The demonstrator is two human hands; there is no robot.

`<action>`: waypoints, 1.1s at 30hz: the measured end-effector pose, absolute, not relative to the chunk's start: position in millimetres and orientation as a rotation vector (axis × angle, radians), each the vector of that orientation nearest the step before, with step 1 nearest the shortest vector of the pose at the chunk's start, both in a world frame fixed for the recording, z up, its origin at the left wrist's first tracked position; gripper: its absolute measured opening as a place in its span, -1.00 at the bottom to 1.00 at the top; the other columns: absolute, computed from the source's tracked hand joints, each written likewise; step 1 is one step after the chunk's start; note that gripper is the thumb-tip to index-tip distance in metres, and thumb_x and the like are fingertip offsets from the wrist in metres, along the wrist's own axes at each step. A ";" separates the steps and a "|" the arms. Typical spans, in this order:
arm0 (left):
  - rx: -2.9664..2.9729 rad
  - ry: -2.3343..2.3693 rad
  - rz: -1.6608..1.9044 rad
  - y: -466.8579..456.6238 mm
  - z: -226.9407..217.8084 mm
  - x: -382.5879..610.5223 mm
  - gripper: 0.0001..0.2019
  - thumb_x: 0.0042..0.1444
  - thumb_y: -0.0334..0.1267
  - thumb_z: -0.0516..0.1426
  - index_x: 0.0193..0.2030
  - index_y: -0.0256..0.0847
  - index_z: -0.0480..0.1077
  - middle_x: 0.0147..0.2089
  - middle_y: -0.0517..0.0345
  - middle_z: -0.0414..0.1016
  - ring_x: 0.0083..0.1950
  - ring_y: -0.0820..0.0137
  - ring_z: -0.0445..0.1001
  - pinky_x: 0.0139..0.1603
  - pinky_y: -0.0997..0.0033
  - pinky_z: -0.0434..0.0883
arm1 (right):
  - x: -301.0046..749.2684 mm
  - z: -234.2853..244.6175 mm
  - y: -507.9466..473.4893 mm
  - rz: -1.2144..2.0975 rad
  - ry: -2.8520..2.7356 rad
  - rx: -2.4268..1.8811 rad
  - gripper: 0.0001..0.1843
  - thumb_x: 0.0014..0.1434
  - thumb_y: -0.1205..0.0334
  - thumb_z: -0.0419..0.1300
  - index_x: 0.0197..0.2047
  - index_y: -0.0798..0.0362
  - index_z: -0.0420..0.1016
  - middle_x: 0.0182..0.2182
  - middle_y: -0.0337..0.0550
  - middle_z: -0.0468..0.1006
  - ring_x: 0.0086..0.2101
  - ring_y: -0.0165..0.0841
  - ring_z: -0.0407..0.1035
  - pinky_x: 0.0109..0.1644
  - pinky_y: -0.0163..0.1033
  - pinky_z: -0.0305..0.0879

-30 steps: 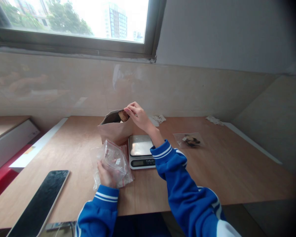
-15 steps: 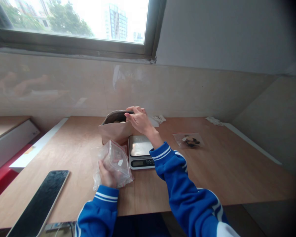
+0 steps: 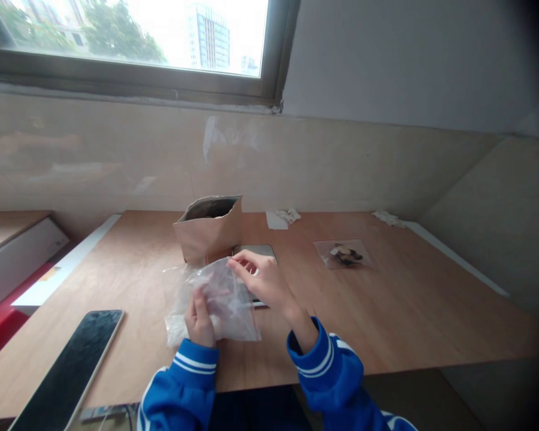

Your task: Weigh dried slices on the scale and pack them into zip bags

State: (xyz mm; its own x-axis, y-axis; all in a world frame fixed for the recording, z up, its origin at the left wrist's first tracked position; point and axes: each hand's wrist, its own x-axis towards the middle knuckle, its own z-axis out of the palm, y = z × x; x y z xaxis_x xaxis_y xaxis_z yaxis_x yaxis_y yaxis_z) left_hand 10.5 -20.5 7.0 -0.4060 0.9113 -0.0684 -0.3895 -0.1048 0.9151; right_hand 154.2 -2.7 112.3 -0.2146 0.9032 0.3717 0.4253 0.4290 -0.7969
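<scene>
My left hand (image 3: 198, 320) grips a clear zip bag (image 3: 215, 299) by its lower part, just above the wooden table (image 3: 408, 305). My right hand (image 3: 263, 281) pinches the same bag at its upper right edge. Behind the bag stands an open brown paper bag (image 3: 209, 230) with dark contents inside. A small digital scale (image 3: 258, 251) lies to the right of the paper bag, mostly hidden by my right hand and the zip bag.
A black phone (image 3: 69, 368) lies face up at the front left. A sealed clear bag with dark pieces (image 3: 344, 254) rests at the right. Crumpled paper scraps (image 3: 287, 215) sit by the wall. A white-and-red box (image 3: 18, 263) stands at the left.
My right hand left the paper bag's mouth, where it held a brown piece, and came down to the zip bag. The zip bag now covers part of the scale.
</scene>
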 end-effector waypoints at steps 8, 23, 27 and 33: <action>0.906 1.035 1.557 -30.2 51.0 18.4 -0.61 -0.02 -0.01 0.23 -0.14 -0.25 0.50 -0.15 0.02 0.55 -0.07 0.26 0.50 -0.08 0.39 0.44 | 176.6 106.8 -6.8 0.753 -1.538 -1.123 -0.72 0.26 -0.02 0.04 -0.30 -0.04 0.44 -0.54 -0.29 0.39 -0.51 -0.38 0.30 -0.40 -0.30 0.21; 1.249 1.510 1.512 -11.5 78.5 -7.6 -0.58 0.05 0.13 0.10 -0.25 -0.23 0.43 -0.57 0.24 0.40 -0.70 0.56 0.25 -0.74 0.60 0.12 | 185.2 45.9 -65.1 1.680 -1.413 -0.900 -0.47 0.04 -0.24 0.20 -0.13 0.03 0.35 -0.42 -0.23 0.49 -0.46 -0.43 0.40 -0.36 -0.31 0.30; 1.333 1.660 1.479 -16.7 87.8 -10.7 -0.61 0.10 0.10 0.08 -0.17 -0.18 0.44 -0.53 0.22 0.45 -0.58 0.48 0.41 -0.67 0.60 0.24 | 174.2 48.4 -63.6 1.609 -1.434 -0.962 -0.51 0.00 -0.12 0.31 -0.15 0.03 0.32 -0.41 -0.24 0.48 -0.43 -0.42 0.40 -0.34 -0.31 0.28; 1.293 1.756 1.368 -13.4 91.1 -39.4 -0.53 0.13 0.12 -0.01 -0.18 -0.24 0.49 -0.73 0.26 0.31 -0.76 0.50 0.22 -0.72 0.55 0.18 | 157.6 32.8 -51.9 1.600 -1.369 -0.922 -0.61 0.09 -0.08 0.23 -0.20 0.04 0.31 -0.51 -0.31 0.43 -0.49 -0.44 0.34 -0.30 -0.28 0.27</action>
State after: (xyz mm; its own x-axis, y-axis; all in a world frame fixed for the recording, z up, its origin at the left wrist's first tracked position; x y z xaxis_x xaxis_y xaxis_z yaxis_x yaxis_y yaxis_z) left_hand -39.4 -13.4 91.1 -0.3781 0.9172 0.1254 0.3464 0.0145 0.9380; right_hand 157.6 -51.9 32.8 -0.3972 0.9175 -0.0200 -0.1222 -0.0744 -0.9897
